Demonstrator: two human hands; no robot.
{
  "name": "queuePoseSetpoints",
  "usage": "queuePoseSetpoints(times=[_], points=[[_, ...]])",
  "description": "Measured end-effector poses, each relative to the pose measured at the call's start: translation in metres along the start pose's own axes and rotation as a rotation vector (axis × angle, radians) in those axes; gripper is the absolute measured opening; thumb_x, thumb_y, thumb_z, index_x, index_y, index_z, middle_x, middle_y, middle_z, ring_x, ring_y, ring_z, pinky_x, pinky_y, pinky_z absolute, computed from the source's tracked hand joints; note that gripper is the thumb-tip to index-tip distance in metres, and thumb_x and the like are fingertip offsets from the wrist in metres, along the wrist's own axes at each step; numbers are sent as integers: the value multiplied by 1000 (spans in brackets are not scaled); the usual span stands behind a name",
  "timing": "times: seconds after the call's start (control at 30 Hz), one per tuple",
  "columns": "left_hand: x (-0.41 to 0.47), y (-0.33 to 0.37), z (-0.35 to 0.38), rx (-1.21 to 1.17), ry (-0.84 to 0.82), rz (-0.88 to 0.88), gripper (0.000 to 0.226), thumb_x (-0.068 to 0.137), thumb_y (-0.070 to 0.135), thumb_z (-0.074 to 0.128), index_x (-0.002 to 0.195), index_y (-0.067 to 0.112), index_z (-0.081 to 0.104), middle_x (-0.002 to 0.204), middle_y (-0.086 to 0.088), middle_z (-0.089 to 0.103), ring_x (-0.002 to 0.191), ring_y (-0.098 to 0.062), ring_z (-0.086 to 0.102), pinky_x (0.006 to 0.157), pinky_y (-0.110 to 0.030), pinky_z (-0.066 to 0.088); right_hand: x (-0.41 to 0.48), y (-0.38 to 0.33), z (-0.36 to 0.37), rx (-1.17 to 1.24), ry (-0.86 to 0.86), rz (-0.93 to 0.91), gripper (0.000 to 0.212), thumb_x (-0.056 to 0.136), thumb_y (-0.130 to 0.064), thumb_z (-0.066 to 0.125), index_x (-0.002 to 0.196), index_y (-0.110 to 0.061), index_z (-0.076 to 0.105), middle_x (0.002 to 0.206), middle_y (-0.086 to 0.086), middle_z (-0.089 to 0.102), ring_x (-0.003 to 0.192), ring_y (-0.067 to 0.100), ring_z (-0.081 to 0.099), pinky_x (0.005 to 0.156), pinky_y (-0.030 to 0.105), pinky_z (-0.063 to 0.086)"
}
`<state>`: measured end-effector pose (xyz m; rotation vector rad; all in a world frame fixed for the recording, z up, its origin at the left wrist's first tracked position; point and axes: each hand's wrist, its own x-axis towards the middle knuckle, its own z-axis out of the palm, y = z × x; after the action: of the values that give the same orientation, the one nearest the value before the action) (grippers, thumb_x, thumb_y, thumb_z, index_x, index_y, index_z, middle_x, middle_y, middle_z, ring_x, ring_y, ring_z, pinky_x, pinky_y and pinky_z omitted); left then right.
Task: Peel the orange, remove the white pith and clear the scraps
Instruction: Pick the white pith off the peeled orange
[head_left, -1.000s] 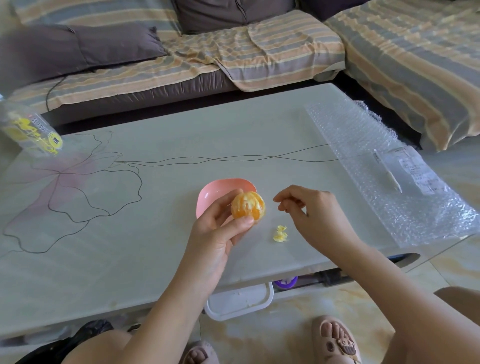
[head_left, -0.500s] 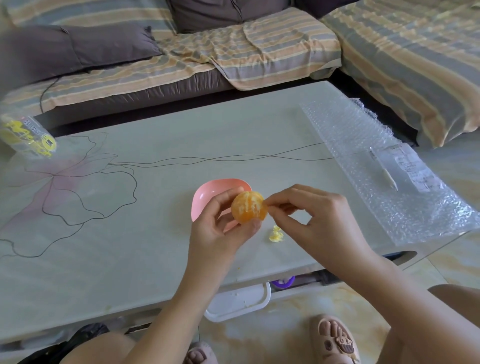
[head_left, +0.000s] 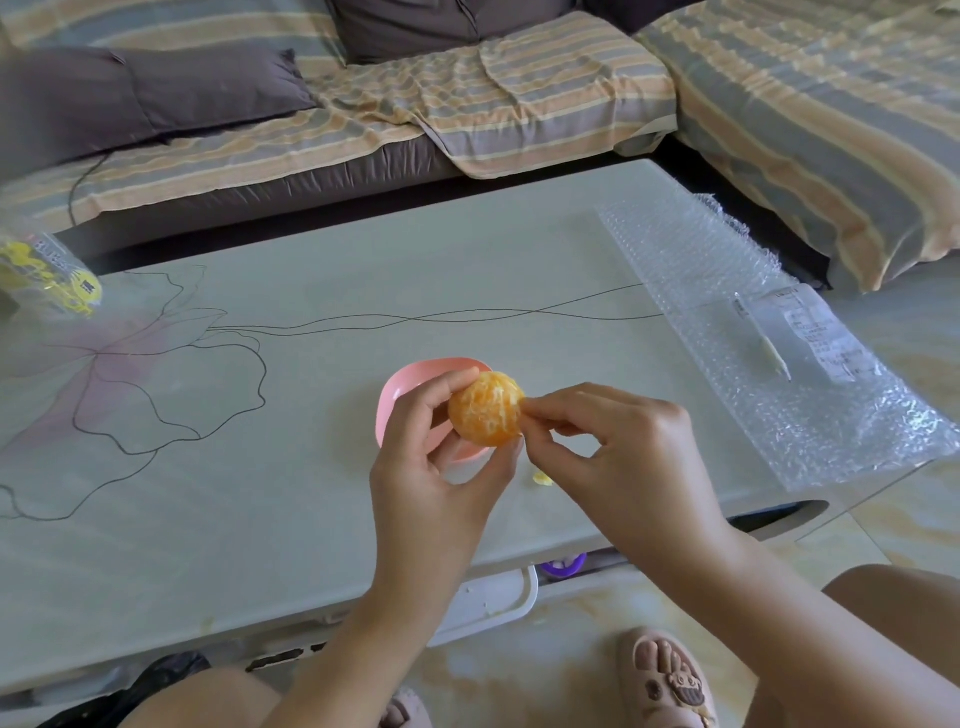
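Pith removal continues, I judge: right hand (head_left: 623, 457), apart a second ago, now pinches at the orange (head_left: 485, 410) in frame centre; left hand (head_left: 431, 483) holds it in curled fingers.

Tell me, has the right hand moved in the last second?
Yes. The right hand moved left, toward the bowl, and now pinches at the orange.

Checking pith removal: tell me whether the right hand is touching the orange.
Touching. The head view shows the fingertips of the right hand pinched against the orange, no gap.
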<state>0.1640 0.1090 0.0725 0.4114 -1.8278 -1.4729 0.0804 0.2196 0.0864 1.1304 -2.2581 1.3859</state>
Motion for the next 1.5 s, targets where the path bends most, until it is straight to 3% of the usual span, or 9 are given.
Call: queuePoseSetpoints(times=[0.27, 0.4, 0.57, 0.8, 1.27, 1.5], points=[[0, 1, -1, 33, -8, 41, 48, 71, 6, 80, 114, 19, 61, 113, 17, 64, 106, -9, 63, 85, -20, 52, 2, -2, 0, 18, -21, 60, 9, 74, -17, 67, 76, -17, 76, 69, -8, 70, 63, 5, 63, 61, 25, 51], [1, 1, -2, 22, -3, 45, 48, 70, 11, 78, 113, 22, 62, 113, 14, 65, 106, -14, 64, 86, -24, 52, 4, -3, -3, 87, -40, 108, 8, 73, -12, 69, 76, -16, 75, 69, -9, 70, 66, 4, 64, 65, 17, 51], [2, -1, -3, 56, 15, 89, 54, 68, -2, 82, 113, 22, 61, 114, 4, 63, 107, -17, 62, 88, -24, 51, 7, -5, -8, 205, -108, 190, 11, 75, -9, 77, 82, -17, 77, 75, -10, 73, 70, -2, 67, 70, 10, 51], [2, 0, -2, 107, 16, 165, 52, 70, 4, 78, 114, 22, 59, 114, 16, 61, 111, -18, 60, 89, -22, 50, 8, -8, -9, 239, -91, 245, 15, 72, -3, 76, 78, -18, 77, 71, -14, 72, 66, -4, 66, 66, 5, 47], [1, 1, -1, 100, -2, 157, 47, 70, 6, 75, 114, 15, 61, 113, 14, 62, 111, -14, 60, 87, -21, 50, 5, -11, -6, 114, -40, 170, 8, 71, -11, 72, 76, -17, 74, 68, -11, 69, 70, 1, 64, 66, 10, 50], [-1, 1, 2, 78, -18, 137, 49, 69, 3, 75, 115, 13, 61, 115, 10, 62, 113, -19, 59, 87, -22, 50, 5, -11, -6, -24, -37, 129, 8, 66, -21, 65, 72, -18, 70, 64, -10, 65, 66, 7, 59, 60, 22, 49]])
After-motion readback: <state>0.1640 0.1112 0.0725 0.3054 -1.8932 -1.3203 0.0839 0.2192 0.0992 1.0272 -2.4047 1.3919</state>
